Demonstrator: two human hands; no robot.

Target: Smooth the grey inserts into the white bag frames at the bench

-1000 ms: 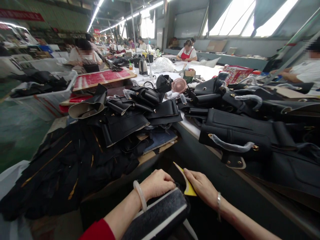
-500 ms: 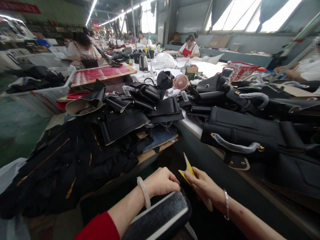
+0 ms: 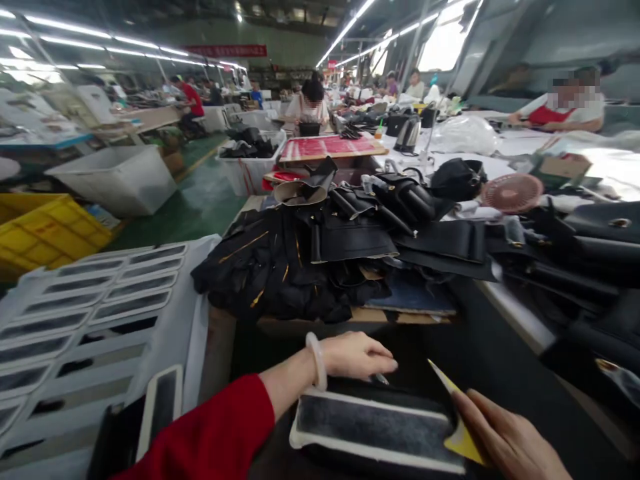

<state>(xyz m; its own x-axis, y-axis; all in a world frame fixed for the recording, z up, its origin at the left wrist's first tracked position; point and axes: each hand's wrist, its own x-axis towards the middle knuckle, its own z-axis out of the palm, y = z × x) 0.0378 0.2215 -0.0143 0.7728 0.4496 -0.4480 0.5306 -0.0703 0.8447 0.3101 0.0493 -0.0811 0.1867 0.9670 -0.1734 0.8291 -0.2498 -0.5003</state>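
My left hand [image 3: 357,357] rests on the far edge of a black bag piece [image 3: 375,427] with a white-edged dark panel, its fingers curled over the edge. A pale bangle sits on that wrist above a red sleeve. At the bottom right my right hand [image 3: 505,440] grips a thin yellow scraper [image 3: 457,413], whose tip points up and to the left above the panel's right end. Just beyond both hands, a heap of black bag parts with gold zippers [image 3: 280,273] lies on a board.
More black bags and straps [image 3: 575,267] cover the table to the right, behind a pink fan [image 3: 510,192]. A white slotted crate [image 3: 90,313] stands at left, with a yellow crate [image 3: 45,233] and a white bin [image 3: 117,177] beyond. Other people sit at far tables.
The view has swung left, bringing the crates and green floor into sight. My right hand has drawn back toward the bottom right with the scraper. My left hand stays on the bag piece.
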